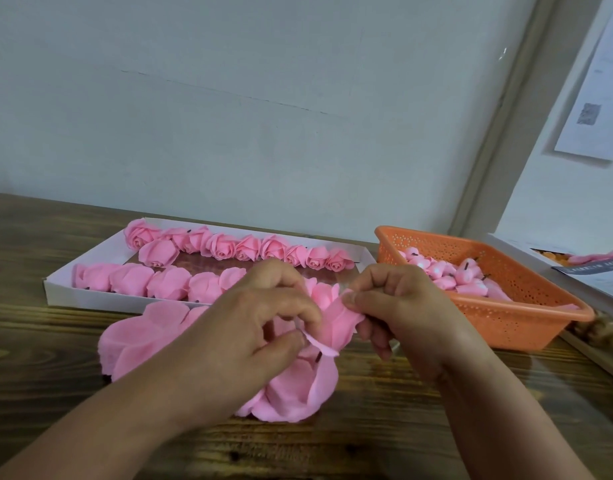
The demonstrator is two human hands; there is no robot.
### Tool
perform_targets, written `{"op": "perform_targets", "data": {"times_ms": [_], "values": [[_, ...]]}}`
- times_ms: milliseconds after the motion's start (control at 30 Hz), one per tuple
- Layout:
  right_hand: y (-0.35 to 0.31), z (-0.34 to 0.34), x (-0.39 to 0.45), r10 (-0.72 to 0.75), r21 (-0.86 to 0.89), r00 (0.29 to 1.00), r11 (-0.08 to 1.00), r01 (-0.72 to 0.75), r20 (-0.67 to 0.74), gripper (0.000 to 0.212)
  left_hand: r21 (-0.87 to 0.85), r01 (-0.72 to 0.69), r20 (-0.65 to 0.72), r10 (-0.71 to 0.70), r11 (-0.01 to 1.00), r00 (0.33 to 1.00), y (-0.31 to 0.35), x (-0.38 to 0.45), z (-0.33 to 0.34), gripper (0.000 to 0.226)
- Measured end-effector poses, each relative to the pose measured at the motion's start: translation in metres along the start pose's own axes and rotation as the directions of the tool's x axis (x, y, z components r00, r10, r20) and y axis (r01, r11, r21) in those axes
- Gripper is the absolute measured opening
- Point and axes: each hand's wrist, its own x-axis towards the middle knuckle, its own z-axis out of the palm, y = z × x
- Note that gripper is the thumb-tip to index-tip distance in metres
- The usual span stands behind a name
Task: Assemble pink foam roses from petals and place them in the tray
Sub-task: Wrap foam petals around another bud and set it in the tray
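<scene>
Both hands work on one half-made foam rose point(327, 299), which is held in the air between them, just above the wooden table point(384, 393). The left hand point(263, 320) pinches a thin loose petal point(320, 344) between thumb and forefinger. The right hand point(391, 306) pinches the outer edge of the rose with its fingers curled around it.

What could go wrong: the petal is thin and soft, so in my judgement a too strong pull may tear or crease it. If it is wrapped crooked, the rose may open again. A short dark stem point(318, 357) shows under the left fingers, and the bud could slip on it if the right hand loosens.

Under and beside the left hand lies a heap of loose pink petals point(142, 337), touching the wrist area, so a careless sweep of the forearm could push them away. Just behind both hands stands the white tray point(90, 299) with two rows of finished roses point(246, 247); the free room in it is behind the right hand, at the end of the near row. Near the right hand is the orange basket point(506, 327) with small buds point(440, 271); its near corner leaves little room on that side.
</scene>
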Motion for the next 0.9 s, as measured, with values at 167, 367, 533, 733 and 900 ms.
{"op": "perform_targets", "data": {"times_ms": [167, 367, 533, 733, 900], "values": [[0.000, -0.002, 0.001, 0.008, 0.049, 1.000, 0.999, -0.007, -0.012, 0.022, -0.045, 0.045, -0.075, -0.048, 0.998, 0.996, -0.004, 0.001, -0.002, 0.028], [0.002, 0.012, 0.000, 0.007, 0.034, 0.997, 0.999, -0.010, 0.083, 0.026, 0.007, -0.001, -0.299, 0.003, 1.000, 0.954, -0.004, 0.000, 0.027, 0.027], [0.002, 0.015, 0.001, 0.031, 0.043, 0.998, 0.999, -0.034, 0.058, 0.028, 0.063, 0.034, -0.540, 0.006, 0.997, 0.842, -0.006, 0.000, 0.039, 0.039], [0.004, 0.010, 0.003, 0.074, 0.071, 0.997, 0.995, -0.072, -0.016, 0.025, 0.012, 0.116, -0.481, -0.096, 0.993, 0.871, -0.005, -0.004, 0.033, 0.024], [0.004, 0.006, 0.003, 0.057, 0.096, 0.998, 0.994, -0.053, -0.038, 0.028, -0.055, 0.269, -0.335, -0.272, 0.962, 0.902, -0.008, -0.005, 0.035, 0.042]]}}
